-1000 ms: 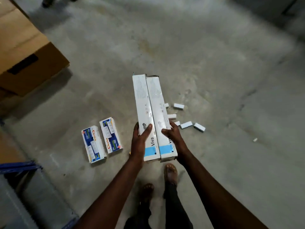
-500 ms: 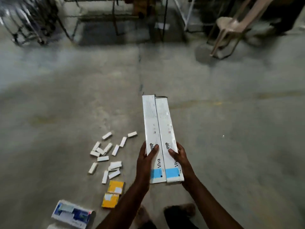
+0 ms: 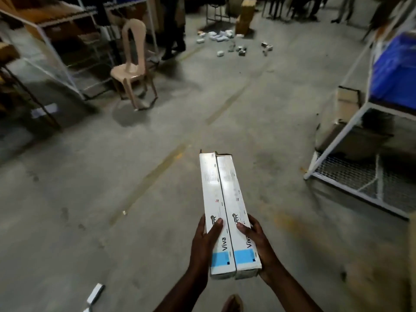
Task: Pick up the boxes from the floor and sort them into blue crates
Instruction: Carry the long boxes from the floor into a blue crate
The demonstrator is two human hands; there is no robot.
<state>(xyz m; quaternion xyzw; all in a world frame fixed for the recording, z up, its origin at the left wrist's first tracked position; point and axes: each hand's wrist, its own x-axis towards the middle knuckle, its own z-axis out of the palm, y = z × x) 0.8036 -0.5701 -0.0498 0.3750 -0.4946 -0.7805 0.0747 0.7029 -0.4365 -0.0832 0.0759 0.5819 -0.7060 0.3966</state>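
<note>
Head view: two long white Viva boxes (image 3: 227, 210), side by side above the floor (image 3: 112, 199). Our left hand (image 3: 203, 242) and right hand (image 3: 258, 244) each grip a near-end outer edge. We judge them light, stiff cardboard, likely to splay apart. A blue crate (image 3: 396, 70) sits on the rack (image 3: 337, 140), right.

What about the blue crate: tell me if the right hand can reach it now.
Probably not: the right hand grips a white box, and the blue crate sits well away on the rack.
</note>
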